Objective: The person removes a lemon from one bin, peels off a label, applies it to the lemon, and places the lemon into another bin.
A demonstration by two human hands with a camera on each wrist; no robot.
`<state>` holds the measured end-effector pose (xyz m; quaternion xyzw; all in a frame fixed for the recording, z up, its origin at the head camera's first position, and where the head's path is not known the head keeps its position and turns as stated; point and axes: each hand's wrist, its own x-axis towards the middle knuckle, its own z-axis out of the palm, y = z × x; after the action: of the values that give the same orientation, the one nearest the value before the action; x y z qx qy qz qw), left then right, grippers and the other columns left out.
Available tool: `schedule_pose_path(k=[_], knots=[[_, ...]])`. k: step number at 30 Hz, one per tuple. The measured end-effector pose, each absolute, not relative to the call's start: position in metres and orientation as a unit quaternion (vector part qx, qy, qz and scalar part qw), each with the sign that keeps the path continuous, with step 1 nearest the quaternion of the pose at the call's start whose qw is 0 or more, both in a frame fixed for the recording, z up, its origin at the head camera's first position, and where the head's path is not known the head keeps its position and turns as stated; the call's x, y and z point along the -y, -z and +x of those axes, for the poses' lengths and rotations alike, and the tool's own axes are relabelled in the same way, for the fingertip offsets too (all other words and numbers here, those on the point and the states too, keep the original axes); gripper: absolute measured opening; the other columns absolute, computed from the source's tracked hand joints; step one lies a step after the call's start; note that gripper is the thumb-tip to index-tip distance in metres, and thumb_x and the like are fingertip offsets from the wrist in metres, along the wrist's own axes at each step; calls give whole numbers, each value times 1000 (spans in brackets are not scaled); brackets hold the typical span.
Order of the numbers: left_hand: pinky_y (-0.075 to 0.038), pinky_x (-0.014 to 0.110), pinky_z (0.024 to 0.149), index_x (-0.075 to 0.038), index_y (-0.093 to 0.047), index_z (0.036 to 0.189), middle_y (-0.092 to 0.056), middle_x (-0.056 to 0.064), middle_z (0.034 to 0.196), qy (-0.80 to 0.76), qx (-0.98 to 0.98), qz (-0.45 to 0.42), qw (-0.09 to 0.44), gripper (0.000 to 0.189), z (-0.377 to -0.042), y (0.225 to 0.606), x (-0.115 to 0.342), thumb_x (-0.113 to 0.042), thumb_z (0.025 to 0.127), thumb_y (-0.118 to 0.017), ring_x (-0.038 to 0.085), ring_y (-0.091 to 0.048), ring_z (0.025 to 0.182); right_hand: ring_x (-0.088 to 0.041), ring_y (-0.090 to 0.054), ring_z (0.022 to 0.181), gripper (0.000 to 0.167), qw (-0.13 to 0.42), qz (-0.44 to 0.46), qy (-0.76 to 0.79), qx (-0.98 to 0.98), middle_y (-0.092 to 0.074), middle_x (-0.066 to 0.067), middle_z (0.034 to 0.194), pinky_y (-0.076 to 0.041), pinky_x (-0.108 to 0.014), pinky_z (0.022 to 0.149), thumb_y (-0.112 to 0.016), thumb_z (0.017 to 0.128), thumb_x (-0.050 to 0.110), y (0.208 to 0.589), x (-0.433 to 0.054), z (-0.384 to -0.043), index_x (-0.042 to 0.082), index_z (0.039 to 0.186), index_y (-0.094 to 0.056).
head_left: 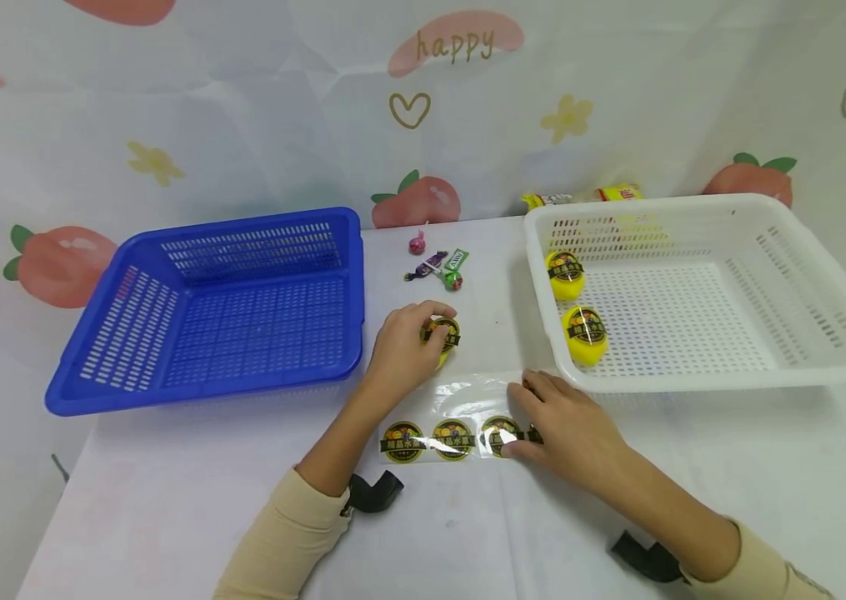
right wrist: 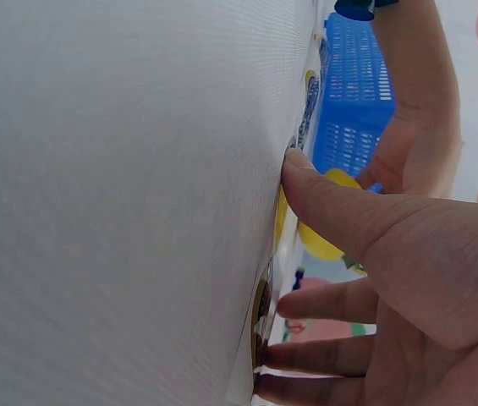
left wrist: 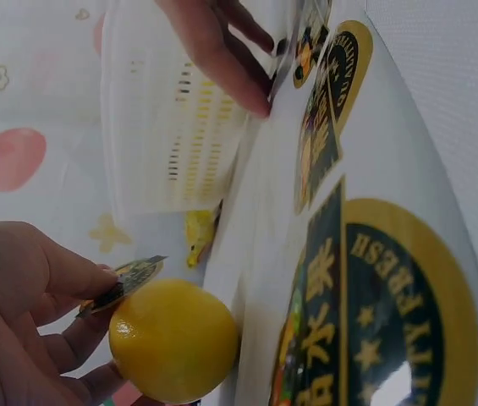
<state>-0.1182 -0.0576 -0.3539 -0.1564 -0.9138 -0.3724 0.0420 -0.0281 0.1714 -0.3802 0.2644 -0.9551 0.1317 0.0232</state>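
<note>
My left hand (head_left: 405,352) pinches a round black-and-gold sticker (left wrist: 129,283) at its fingertips. Right against that sticker is a yellow fruit (left wrist: 175,340), with the other fingers beside and behind it; whether they grip it I cannot tell. A clear strip of round stickers (head_left: 428,440) lies flat on the table, nearer the body. On its right end rests my right hand (head_left: 568,429), thumb and fingers spread and touching the sheet, hiding part of it. Two yellow fruits, one (head_left: 586,335) nearer and one (head_left: 565,275) farther, sit in the white basket (head_left: 700,379), each with a sticker on it.
A blue basket (head_left: 205,390) stands at the left. Between the baskets, toward the back, lie a pink lollipop (head_left: 417,243), a purple-wrapped candy (head_left: 426,265) and a green lollipop (head_left: 453,279). Behind the white basket show yellow packets (head_left: 619,192). A printed cloth hangs at the back.
</note>
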Motion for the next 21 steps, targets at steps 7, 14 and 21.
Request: schedule_pose_path(k=[7, 14, 21], knots=[[-46, 39, 77, -11, -72, 116, -66, 6, 99, 408, 907, -108, -16, 22, -113, 351, 65, -10, 96, -65, 24, -58, 91, -39, -56, 118, 72, 26, 270, -130, 954, -58, -22, 126, -51, -51, 94, -89, 72, 45, 380, -171, -28, 1, 121, -61], [-45, 40, 82, -11, -71, 120, -63, 8, 105, 432, 895, -97, -52, 27, -108, 349, 72, -9, 94, -67, 26, -56, 98, -39, -56, 119, 72, 26, 267, -126, 955, -58, -22, 127, -50, -50, 95, -88, 72, 45, 378, -170, -28, 2, 122, -62], [-46, 43, 94, -12, -71, 122, -65, 9, 119, 470, 876, -96, -48, 34, -107, 355, 75, -5, 89, -71, 26, -56, 111, -38, -57, 117, 71, 32, 270, -128, 954, -58, -21, 125, -51, -50, 94, -89, 72, 45, 378, -171, -27, 1, 121, -62]])
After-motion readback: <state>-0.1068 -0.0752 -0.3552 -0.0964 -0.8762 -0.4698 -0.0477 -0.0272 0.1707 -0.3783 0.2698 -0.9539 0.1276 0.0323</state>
